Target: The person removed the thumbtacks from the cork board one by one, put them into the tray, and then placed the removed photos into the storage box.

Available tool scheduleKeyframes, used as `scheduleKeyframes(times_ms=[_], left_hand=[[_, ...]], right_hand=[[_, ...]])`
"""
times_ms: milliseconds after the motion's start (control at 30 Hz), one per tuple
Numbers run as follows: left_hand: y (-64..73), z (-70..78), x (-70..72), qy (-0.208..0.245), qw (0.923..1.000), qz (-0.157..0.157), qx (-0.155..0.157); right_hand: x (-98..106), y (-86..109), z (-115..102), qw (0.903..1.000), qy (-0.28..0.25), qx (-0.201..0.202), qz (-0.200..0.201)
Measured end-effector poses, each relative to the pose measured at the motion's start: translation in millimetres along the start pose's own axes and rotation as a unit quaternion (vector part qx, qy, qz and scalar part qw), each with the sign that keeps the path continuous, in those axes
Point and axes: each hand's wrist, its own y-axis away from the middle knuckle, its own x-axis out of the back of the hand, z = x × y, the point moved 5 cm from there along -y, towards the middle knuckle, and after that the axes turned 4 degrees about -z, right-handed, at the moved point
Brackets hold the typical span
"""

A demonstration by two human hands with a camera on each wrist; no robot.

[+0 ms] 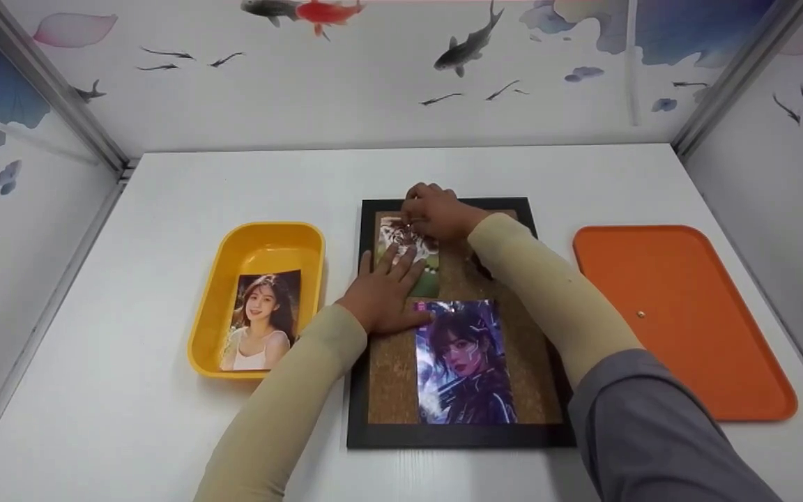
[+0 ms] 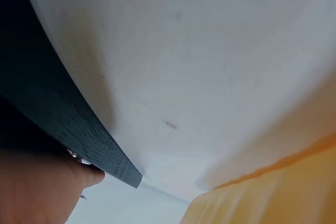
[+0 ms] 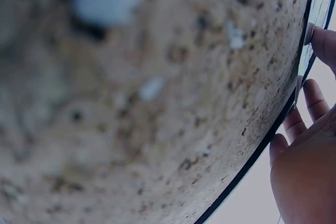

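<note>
A black-framed cork board lies on the white table, with a tiger photo at its upper left. My left hand rests spread over the photo's lower part, its thumb near a purple portrait picture lower on the board. At the tiger photo's top edge, my right hand has curled fingers and seems to pinch a small pin, mostly hidden by the fingertips. A tiny tack shows at the purple picture's top. In the right wrist view, the right hand is beyond the cork.
Left of the board stands a yellow tray holding a photo of a person in white. An orange tray lies to the right with a small brass-coloured tack on it. Printed panels wall the table's back and sides.
</note>
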Motion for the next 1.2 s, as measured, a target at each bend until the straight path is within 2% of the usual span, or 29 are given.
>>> scheduleKeyframes(times_ms=[233,500,967,1200], left_hand=[[4.5,1.8,3.1,-0.001,0.9998,0.017,-0.005],[-1.3,0.0,-4.1,-0.009,1.0,0.001,0.001],[3.2,2.5,1.9,-0.005,0.9999,0.013,-0.004],[-0.3,0.2,-1.2,-0.006,0.9999,0.009,0.0]], right_hand=[[-0.5,-0.2,-1.3,1.0,0.001,0.0,0.006],[-0.7,-0.1,-2.8,0.9999,0.004,0.003,0.011],[-0.7,-0.3,-0.7,0.9999,0.003,-0.008,0.007],[0.5,-0.4,-1.1,0.9999,0.008,-0.004,0.012]])
